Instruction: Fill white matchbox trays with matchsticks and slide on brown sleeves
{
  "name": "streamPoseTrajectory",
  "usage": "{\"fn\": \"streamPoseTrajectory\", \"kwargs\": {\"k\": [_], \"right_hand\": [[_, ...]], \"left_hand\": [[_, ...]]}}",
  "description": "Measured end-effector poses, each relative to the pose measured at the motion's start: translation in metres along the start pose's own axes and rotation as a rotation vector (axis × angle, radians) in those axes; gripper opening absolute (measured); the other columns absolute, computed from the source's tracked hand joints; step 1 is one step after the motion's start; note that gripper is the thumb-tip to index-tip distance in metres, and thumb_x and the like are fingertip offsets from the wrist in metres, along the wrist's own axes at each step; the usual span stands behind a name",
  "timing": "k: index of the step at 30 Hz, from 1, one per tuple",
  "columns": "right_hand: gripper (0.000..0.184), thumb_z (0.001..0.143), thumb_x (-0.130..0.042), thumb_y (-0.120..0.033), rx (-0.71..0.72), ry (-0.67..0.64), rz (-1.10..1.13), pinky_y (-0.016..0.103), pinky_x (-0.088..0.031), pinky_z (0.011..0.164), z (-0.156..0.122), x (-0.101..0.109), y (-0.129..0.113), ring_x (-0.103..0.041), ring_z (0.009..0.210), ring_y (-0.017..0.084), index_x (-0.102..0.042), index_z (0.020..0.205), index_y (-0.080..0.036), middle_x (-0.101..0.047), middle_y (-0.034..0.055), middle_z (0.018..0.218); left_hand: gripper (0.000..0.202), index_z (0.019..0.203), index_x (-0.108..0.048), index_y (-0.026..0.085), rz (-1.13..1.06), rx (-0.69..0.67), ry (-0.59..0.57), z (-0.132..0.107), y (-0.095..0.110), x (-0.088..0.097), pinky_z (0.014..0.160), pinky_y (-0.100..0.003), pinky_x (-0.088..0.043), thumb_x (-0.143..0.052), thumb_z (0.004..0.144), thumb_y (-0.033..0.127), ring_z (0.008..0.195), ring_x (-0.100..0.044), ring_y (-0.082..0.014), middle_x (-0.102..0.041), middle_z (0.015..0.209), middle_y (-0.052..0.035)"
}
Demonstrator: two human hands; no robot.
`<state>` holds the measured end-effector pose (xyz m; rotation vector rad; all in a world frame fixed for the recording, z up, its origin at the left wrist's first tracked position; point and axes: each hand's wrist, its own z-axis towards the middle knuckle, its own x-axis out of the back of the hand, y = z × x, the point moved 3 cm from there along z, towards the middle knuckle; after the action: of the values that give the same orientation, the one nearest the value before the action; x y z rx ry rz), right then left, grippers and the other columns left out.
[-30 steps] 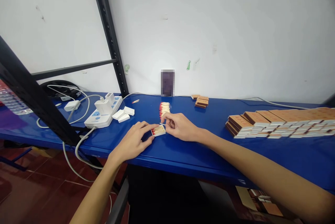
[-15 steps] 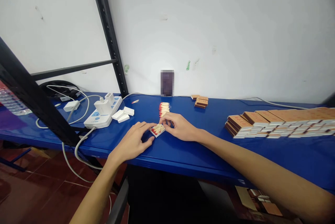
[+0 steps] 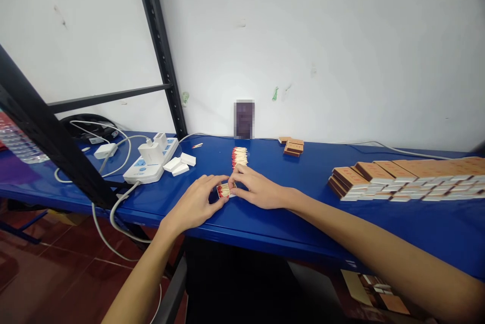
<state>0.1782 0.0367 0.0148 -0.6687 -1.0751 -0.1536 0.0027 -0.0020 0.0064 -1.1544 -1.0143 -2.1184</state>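
Head view: rectangular white cardboard match tray [image 3: 231,196], gripped by left hand [image 3: 195,201], lies left of curled right hand [image 3: 257,189], its hold unclear.

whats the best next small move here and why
Perhaps have the right grip gently settle the red-tipped wooden matches in the small white open tray: its fingertips are already at the tray's right end, the left grip flanks the left end, and the visible red heads already lie leftward.
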Motion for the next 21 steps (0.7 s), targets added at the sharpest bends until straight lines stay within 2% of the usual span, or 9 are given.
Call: {"fn": "streamPoseTrajectory", "kwargs": {"k": [8,13,16,18,21], "right_hand": [[0.018,0.099,-0.039,-0.029,0.058,-0.091,-0.047,0.034,-0.042,0.082,0.0,0.0,-0.005,-0.049,0.088,0.018,-0.055,0.098,-0.019,-0.05,0.0056,0.097],[0.024,0.101,-0.032,-0.03,0.002,0.003,-0.119,0.036,-0.038,0.082,0.002,-0.009,-0.006,-0.049,0.089,0.018,-0.052,0.092,-0.02,-0.052,0.0055,0.097],[0.023,0.1,-0.033,-0.029,-0.03,0.056,-0.177,0.035,-0.036,0.081,0.004,-0.014,-0.008,-0.05,0.089,0.019,-0.051,0.09,-0.02,-0.055,0.0054,0.096],[0.021,0.1,-0.034,-0.028,-0.055,0.116,-0.185,0.035,-0.034,0.081,0.005,-0.013,-0.007,-0.051,0.089,0.018,-0.051,0.092,-0.02,-0.058,0.0045,0.095],[0.017,0.098,-0.036,-0.024,-0.107,0.196,-0.189,0.034,-0.033,0.081,0.005,-0.006,0.003,-0.054,0.084,0.017,-0.051,0.092,-0.02,-0.061,0.0024,0.091]], "left_hand": [[0.042,0.131,-0.052,0.024,-0.02,0.003,0.019,-0.002,-0.001,0.002,0.088,-0.037,-0.048,-0.055,0.091,0.037,0.094,-0.059,-0.0208,-0.064,0.121,-0.005],[0.04,0.13,-0.052,0.024,-0.012,0.01,0.003,-0.002,0.0,0.002,0.086,-0.037,-0.047,-0.055,0.092,0.036,0.093,-0.058,-0.021,-0.065,0.117,-0.0047],[0.046,0.134,-0.049,0.024,-0.012,0.022,0.01,-0.001,-0.002,0.001,0.083,-0.036,-0.047,-0.056,0.091,0.038,0.09,-0.058,-0.0213,-0.066,0.11,-0.0049],[0.048,0.136,-0.047,0.025,-0.012,0.027,0.009,-0.001,-0.002,0.0,0.083,-0.036,-0.047,-0.056,0.091,0.038,0.091,-0.058,-0.0218,-0.066,0.108,-0.0052],[0.039,0.127,-0.053,0.025,-0.011,0.023,0.0,-0.001,-0.001,0.001,0.083,-0.036,-0.047,-0.056,0.09,0.035,0.092,-0.058,-0.0214,-0.065,0.109,-0.0042]]}}
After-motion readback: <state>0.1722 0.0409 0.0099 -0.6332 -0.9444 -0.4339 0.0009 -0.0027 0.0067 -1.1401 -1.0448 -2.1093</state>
